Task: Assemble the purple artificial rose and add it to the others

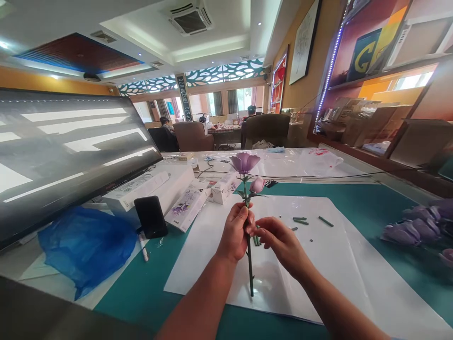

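Observation:
In my left hand [238, 229] I hold an artificial flower [245, 163] upright by its dark green stem, fingers wrapped round it. An open purple bloom tops the stem, with a pink bud [257, 184] and green leaves just below. My right hand [278, 238] meets the stem beside the left fingers, its thumb and fingertips pinched together; whatever lies between them is hidden. Under the hands a white sheet [212, 269] covers part of the green mat. Several short green stem pieces [300, 220] lie on the sheet, a few partly behind the flower's stem.
Several purple flowers [414, 229] lie at the right edge. To the left are a blue plastic bag [88, 248], a black phone [150, 217], a white marker [143, 246], printed boxes [187, 208] and a large dark screen [71, 156]. People [164, 123] sit at a far table.

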The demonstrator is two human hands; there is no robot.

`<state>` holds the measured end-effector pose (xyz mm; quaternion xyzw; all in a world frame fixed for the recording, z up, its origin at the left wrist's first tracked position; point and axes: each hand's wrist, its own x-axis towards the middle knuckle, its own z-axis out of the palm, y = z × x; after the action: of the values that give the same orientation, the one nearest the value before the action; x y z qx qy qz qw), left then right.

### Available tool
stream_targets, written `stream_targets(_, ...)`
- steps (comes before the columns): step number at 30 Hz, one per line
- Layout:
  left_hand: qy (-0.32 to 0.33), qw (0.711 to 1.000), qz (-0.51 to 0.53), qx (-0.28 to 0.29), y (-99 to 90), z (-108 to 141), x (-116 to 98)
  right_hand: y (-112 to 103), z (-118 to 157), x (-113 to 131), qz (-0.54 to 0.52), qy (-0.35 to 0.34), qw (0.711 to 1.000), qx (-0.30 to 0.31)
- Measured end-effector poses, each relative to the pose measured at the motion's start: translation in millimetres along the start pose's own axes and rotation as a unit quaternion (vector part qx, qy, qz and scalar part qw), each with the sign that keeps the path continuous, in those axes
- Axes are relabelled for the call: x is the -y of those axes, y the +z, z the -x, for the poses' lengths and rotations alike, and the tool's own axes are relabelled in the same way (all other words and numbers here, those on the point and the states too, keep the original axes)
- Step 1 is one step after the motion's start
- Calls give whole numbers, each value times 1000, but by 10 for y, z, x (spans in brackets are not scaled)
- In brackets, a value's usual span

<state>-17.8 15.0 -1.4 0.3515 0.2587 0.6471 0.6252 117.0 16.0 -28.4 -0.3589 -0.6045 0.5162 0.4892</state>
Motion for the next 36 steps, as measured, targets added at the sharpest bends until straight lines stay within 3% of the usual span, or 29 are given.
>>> stream_targets(10,-1,1000,14,-9,-17,-15,54,33,-6,-65,109,-68,992,-18)
stream_targets(19,1,1000,0,-29,-38,-56,125,119,-34,-39,211,-56,975,-30)
stream_targets(28,15,991,-117,-62,-8,-17,66,274,-5,-118,100,-68,991,-64)
stream_targets(36,111,959,-251,-73,-57,-29,13,306,11,-163,32,-60,994,-82)
